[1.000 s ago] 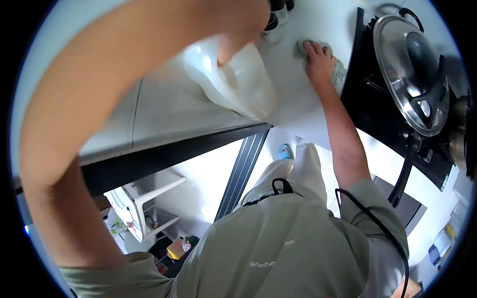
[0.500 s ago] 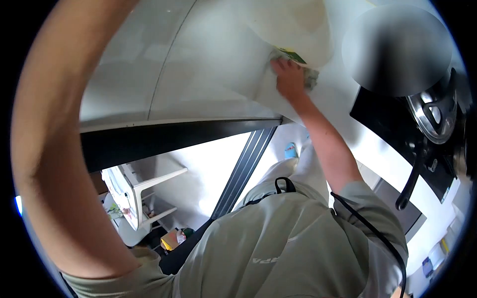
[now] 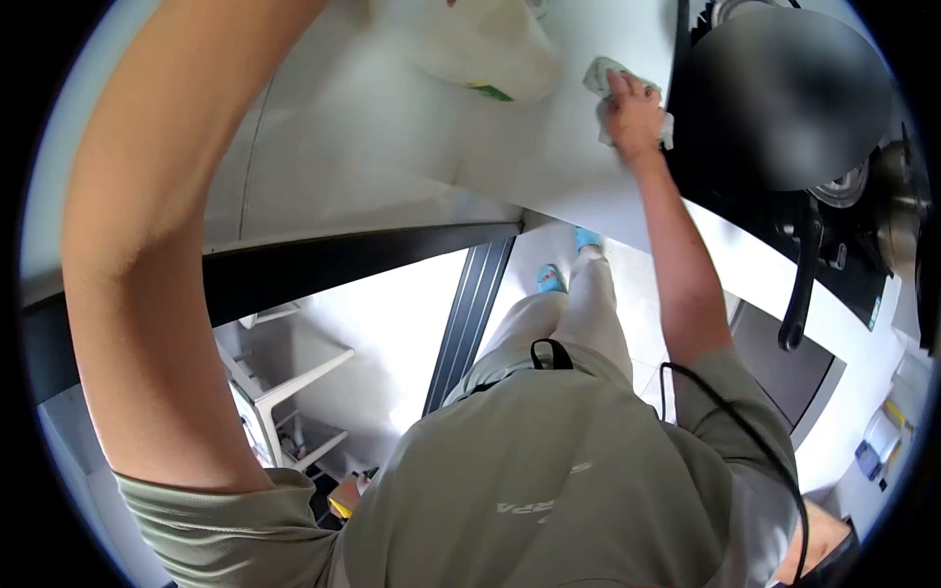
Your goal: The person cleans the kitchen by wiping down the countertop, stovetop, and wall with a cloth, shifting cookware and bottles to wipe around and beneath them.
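At the top edge, only a small bit of my left hand shows, against a white translucent container with a green and yellow label low on it. The container is tilted over the pale counter; the rest of that hand is out of view. My right hand presses a grey-green patterned cloth on the counter, just left of the black stove, with its fingers bent over the cloth.
On the right, a pan with a black handle sits on the black stove, partly covered by a blurred grey disc. A metal pot stands beyond it. Below the counter's dark edge is a white chair frame.
My right hand and the cloth went left, then came back right beside the stove. The white container moved right, then back left and up. My left hand has mostly left the view.
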The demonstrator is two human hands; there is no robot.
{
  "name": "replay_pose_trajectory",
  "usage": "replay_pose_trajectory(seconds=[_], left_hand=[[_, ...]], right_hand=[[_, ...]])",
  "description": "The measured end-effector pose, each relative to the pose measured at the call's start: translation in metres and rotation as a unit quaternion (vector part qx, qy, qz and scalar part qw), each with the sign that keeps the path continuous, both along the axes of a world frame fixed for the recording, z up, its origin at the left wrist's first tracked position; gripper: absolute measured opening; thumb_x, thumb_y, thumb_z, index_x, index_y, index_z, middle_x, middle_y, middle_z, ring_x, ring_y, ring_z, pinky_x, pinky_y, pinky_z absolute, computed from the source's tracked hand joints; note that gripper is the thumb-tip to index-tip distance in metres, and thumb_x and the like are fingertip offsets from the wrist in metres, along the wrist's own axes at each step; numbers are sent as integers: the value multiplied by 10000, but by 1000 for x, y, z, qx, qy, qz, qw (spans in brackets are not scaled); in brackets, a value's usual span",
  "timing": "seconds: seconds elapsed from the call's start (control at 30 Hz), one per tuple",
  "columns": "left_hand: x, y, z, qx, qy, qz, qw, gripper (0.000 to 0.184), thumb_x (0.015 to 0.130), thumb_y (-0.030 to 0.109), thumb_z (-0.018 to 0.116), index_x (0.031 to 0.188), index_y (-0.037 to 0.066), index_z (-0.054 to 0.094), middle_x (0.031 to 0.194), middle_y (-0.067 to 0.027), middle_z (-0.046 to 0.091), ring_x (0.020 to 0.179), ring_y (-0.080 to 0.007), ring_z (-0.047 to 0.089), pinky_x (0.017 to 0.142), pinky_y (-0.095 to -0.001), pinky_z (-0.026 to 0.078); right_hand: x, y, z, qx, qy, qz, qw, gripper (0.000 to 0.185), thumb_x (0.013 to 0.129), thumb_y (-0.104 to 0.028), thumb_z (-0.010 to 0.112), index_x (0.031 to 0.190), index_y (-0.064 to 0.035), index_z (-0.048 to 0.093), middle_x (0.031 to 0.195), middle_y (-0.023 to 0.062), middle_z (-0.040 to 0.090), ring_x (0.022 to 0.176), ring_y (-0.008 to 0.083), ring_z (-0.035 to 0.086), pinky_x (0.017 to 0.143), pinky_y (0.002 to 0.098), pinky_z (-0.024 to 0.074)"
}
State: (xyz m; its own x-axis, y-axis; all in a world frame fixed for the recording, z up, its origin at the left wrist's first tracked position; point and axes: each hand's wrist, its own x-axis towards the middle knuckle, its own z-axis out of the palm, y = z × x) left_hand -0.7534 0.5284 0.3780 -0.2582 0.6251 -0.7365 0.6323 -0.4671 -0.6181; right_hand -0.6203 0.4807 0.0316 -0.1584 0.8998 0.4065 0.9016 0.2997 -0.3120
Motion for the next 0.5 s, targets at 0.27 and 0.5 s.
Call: replay_pose_trajectory(seconds=[0.27, 0.5], left_hand=[[-18, -10, -53, -23, -75, -10, 997, 634, 637, 268, 717, 1232, 199, 509, 1167, -88, 554, 1016, -264, 561, 842, -402, 448], [-12, -19, -68, 9, -66, -153, 986, 676, 565, 303, 782, 1195, 230, 548, 1088, -60, 612, 951, -249, 601, 786, -388, 489]], right_hand=[[-55, -140, -4, -53, 23, 272, 960, 468, 669, -49, 561, 1084, -260, 596, 1160, 3, 518, 953, 239, 485, 801, 381, 407], [-2, -82, -1, -91, -18, 41, 995, 546, 690, -76, 580, 1209, -234, 520, 1237, 10, 468, 1001, 243, 441, 818, 408, 380]])
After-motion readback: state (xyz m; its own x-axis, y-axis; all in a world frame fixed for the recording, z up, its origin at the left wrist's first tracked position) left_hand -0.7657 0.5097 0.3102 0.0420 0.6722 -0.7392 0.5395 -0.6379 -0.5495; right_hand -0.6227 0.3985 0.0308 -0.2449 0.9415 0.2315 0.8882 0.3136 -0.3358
